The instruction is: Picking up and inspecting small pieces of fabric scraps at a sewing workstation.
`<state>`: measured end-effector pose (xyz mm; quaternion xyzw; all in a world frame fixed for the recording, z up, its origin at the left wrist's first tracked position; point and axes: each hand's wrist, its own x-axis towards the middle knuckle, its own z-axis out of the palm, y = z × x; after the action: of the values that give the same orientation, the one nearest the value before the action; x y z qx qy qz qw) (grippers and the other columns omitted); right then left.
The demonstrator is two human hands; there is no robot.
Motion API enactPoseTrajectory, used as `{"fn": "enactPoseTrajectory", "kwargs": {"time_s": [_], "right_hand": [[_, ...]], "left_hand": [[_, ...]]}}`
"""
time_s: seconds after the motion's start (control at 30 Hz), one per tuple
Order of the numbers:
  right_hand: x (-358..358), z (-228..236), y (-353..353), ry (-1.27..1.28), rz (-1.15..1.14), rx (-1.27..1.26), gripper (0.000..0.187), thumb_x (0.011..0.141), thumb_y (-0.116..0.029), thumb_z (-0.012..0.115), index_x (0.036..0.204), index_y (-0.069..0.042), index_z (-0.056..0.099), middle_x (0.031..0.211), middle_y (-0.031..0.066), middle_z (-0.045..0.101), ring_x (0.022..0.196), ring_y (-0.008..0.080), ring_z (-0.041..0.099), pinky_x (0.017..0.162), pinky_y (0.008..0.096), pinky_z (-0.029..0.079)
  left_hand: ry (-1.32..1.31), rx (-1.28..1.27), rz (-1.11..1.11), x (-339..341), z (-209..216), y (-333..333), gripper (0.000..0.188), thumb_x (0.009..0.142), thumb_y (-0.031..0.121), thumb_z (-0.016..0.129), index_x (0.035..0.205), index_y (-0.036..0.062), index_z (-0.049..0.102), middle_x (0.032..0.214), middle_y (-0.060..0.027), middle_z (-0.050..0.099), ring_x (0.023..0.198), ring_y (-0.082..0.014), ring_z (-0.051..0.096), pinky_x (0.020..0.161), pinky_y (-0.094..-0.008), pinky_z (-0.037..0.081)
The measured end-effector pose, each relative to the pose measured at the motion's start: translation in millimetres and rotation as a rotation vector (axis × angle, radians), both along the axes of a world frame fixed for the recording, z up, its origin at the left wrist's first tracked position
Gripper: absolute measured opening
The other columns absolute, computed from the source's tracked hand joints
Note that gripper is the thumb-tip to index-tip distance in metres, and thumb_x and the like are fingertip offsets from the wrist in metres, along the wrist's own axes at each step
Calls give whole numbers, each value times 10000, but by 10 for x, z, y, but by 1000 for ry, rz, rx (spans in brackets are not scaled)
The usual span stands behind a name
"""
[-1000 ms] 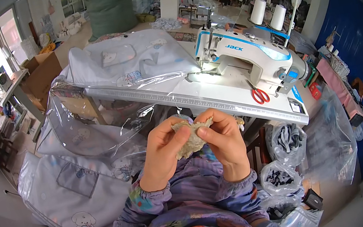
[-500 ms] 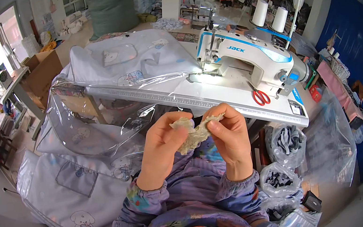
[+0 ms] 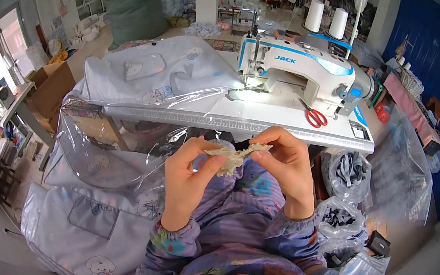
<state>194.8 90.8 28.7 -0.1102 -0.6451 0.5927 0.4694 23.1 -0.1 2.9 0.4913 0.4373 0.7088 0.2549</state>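
Above my lap, my left hand point(image 3: 187, 180) pinches one end of a crumpled, pale beige-green scrap point(image 3: 232, 162). The other end is pinched between thumb and fingers of my right hand point(image 3: 289, 169). The scrap is thin with ragged edges; whether it is cloth or paper I cannot tell. Its middle sags between the two hands. Beyond them stands a white and blue sewing machine point(image 3: 299, 58), its lamp lit at the needle. Red-handled scissors point(image 3: 316, 117) lie on the white machine table point(image 3: 284, 105), right of the needle.
Grey printed fabric with clear plastic film point(image 3: 156, 61) covers the table's left part. More grey fabric point(image 3: 89, 239) hangs in a stack at my left. Plastic bags of dark scraps point(image 3: 339, 215) stand at my right. Two white thread cones point(image 3: 315, 16) rise behind the machine.
Both hands have moved a little apart, and the scrap is stretched wider between them. The left hand shifted slightly left, the right slightly right. The table and machine look unchanged.
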Motion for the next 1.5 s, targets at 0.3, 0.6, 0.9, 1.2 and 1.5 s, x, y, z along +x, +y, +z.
{"fn": "enactPoseTrajectory", "kwargs": {"time_s": [0.3, 0.6, 0.9, 1.2, 1.5], "right_hand": [[85, 11, 29, -181, -119, 186, 133, 822, 50, 682, 950, 51, 646, 892, 67, 633, 837, 126, 579, 764, 238, 452], [85, -14, 7, -26, -40, -61, 115, 852, 19, 677, 960, 28, 637, 861, 45, 648, 774, 96, 584, 707, 222, 454], [46, -38, 8, 7, -20, -157, 113, 855, 12, 678, 961, 18, 639, 859, 33, 658, 771, 80, 587, 706, 212, 451], [22, -44, 29, -19, -25, -173, 113, 858, -5, 680, 961, 14, 639, 832, 23, 652, 732, 64, 559, 658, 196, 410], [-5, -83, 76, 31, -10, -198, 88, 863, -14, 677, 937, 14, 639, 822, 30, 655, 724, 68, 561, 668, 204, 413]], "left_hand": [[340, 79, 109, -37, 50, -3, 114, 803, 25, 695, 901, -20, 658, 881, -57, 669, 787, -117, 588, 1131, -409, 283], [16, 65, 26, 1, -51, -8, 158, 878, -23, 633, 1035, -40, 621, 918, -38, 642, 829, -82, 572, 893, -270, 462], [-286, 137, -31, 30, -71, 13, 169, 904, 21, 638, 1063, -33, 620, 960, -31, 636, 878, -76, 575, 824, -221, 448], [-340, 178, -52, 9, -55, 27, 182, 928, 71, 638, 1079, -27, 613, 957, -24, 642, 874, -84, 594, 786, -235, 483], [-346, 205, -36, 3, -24, 43, 189, 939, 65, 612, 1103, -29, 615, 987, -41, 655, 892, -94, 607, 790, -244, 489]]}}
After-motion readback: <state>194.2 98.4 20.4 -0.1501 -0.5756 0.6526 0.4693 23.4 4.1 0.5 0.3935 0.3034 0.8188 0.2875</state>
